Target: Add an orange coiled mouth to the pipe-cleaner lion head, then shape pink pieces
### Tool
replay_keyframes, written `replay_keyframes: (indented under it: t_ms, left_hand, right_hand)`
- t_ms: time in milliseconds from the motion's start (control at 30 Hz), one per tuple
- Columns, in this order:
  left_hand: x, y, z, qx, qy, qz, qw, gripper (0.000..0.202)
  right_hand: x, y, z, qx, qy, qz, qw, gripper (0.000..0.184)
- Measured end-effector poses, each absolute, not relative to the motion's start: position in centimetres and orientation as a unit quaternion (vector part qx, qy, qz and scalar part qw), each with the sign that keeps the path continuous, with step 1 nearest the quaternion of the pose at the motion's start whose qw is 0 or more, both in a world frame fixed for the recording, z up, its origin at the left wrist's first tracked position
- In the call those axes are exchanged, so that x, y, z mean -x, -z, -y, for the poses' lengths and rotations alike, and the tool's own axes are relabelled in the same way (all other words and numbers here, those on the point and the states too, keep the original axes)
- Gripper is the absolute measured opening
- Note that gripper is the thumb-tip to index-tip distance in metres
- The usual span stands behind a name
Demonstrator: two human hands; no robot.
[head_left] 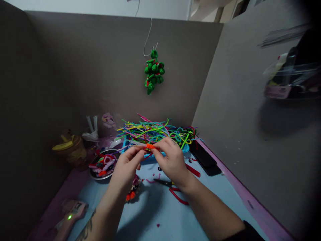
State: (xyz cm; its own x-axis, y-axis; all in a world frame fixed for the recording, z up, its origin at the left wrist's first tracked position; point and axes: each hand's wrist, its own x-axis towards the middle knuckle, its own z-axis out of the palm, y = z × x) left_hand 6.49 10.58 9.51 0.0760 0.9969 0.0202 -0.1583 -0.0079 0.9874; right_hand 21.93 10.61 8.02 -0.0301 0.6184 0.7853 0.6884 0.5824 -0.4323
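In front of the blue basket, my left hand point(129, 162) and my right hand point(173, 162) meet with fingertips pinched. Between them is a small orange coiled pipe cleaner point(149, 146), with a bit of red showing just below it. Both hands grip this piece, one from each side; the fingers hide its ends. Under my right wrist, scissors with red handles point(178, 197) lie open on the blue table. A bundle of small orange, pink and dark fuzzy pieces point(132, 192) sits beside my left forearm, partly hidden by it.
A blue basket point(187, 148) heaped with colourful pipe cleaners point(150, 129) stands at the back. To the left are a metal bowl point(101, 178) of fuzzy pieces and a pink glue gun point(72, 214) with a green light. A black phone point(203, 157) lies right; a green fuzzy ornament point(153, 72) hangs above.
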Motion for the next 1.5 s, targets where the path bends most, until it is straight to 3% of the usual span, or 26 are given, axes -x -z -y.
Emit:
replay_keyframes:
  t_ms: [267, 633, 933, 1033, 1133, 1233, 1300, 1500]
  left_hand:
    - [-6.4, -9.5, -10.3, -0.496, -0.517, -0.435, 0.545, 0.024]
    - [-6.1, -9.3, -10.2, -0.499, -0.523, -0.417, 0.550, 0.030]
    - [-6.2, -9.8, -10.7, -0.498, -0.538, -0.461, 0.500, 0.039]
    - [-6.1, -9.6, -10.8, -0.511, -0.552, -0.482, 0.449, 0.035]
    - [-5.9, -9.5, -10.8, -0.544, -0.554, -0.482, 0.405, 0.028]
    - [-5.7, -9.6, -10.8, -0.581, -0.548, -0.477, 0.368, 0.022]
    - [-5.6, -9.7, -10.7, -0.598, -0.545, -0.468, 0.356, 0.021]
    - [-5.5, -10.1, -10.7, -0.558, -0.530, -0.459, 0.444, 0.034]
  right_hand:
    - [-22.1, -8.0, -10.7, 0.459, 0.032, 0.719, 0.522, 0.013]
    - [-21.6, -7.8, -10.3, 0.456, 0.202, 0.731, 0.467, 0.024]
    - [-21.0, -7.3, -10.4, 0.418, 0.241, 0.744, 0.463, 0.027]
    - [-21.0, -7.2, -10.3, 0.421, 0.198, 0.754, 0.464, 0.024]
    - [-21.2, -7.4, -10.4, 0.431, 0.084, 0.757, 0.484, 0.010]
    - [-21.5, -7.9, -10.6, 0.422, -0.047, 0.758, 0.495, 0.025]
    - [-21.7, -8.2, -10.7, 0.410, -0.100, 0.762, 0.491, 0.015]
    - [-21.9, -8.6, -10.9, 0.417, -0.136, 0.746, 0.501, 0.015]
